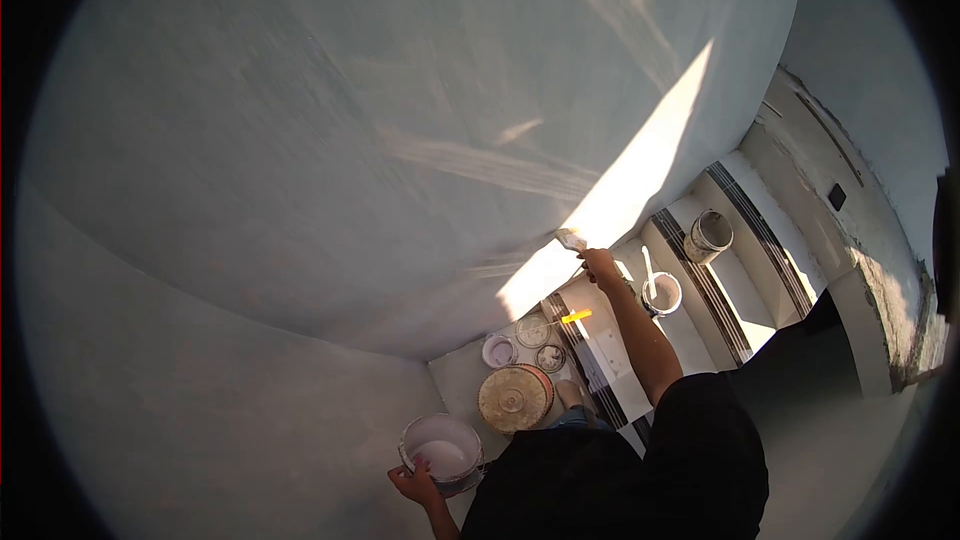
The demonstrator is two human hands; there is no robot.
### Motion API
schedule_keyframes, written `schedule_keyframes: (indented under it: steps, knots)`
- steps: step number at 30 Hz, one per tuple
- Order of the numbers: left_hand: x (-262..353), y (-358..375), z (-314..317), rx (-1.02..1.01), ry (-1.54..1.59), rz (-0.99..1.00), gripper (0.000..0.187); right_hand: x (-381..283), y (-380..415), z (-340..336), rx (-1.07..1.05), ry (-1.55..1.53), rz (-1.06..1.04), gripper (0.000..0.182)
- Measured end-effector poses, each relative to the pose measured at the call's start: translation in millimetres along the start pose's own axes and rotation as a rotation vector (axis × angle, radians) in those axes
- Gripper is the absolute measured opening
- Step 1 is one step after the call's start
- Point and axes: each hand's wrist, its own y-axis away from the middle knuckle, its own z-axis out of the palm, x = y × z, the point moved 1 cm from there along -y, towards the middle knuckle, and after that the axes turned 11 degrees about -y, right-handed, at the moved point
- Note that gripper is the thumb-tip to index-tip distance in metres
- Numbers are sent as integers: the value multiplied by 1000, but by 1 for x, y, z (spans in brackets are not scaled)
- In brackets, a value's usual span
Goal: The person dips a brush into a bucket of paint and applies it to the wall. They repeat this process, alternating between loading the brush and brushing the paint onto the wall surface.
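My right hand [598,266] is closed round the handle of a paintbrush [570,239], its bristle end against or very close to the wall [380,140], at the edge of a bright sunlit patch. At the lower left, my left hand [416,483] grips the rim of a bucket [408,438], thumb inside and the other fingers outside. Pale, whitish paint [450,455] lies in the bucket, which I hold low by my left side.
Stairs with dark-striped edges [735,312] rise to the right. On them stand a white bucket with a stick [662,295] and a stained bucket [709,237]. Near my foot [569,393] are a round lid [512,400], small tubs [499,351] and a yellow-handled tool [577,316].
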Motion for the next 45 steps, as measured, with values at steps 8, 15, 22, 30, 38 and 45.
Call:
schedule_keyframes:
  steps: [8, 15, 22, 30, 38, 45]
  knots:
    - [4, 25, -44, 212, -96, -212, 41, -116, 21, 28, -34, -3, -180, 26]
    - [-54, -4, -24, 183, -207, -182, 44, -261, 129, 34, -163, 18, -352, 24]
    - [4, -2, 2, 20, -71, -166, 41, -367, 225, 55, -248, -93, -603, 31]
    - [3, -4, 16, -11, -32, -55, 43, -423, 231, 77, -386, -275, -1019, 33]
    - [9, 24, -5, 38, 23, -219, 42, -98, 54, 42, -161, -85, -469, 38]
    - [-51, 5, -15, 85, -219, -69, 41, -28, 38, 15, -15, 89, -180, 34]
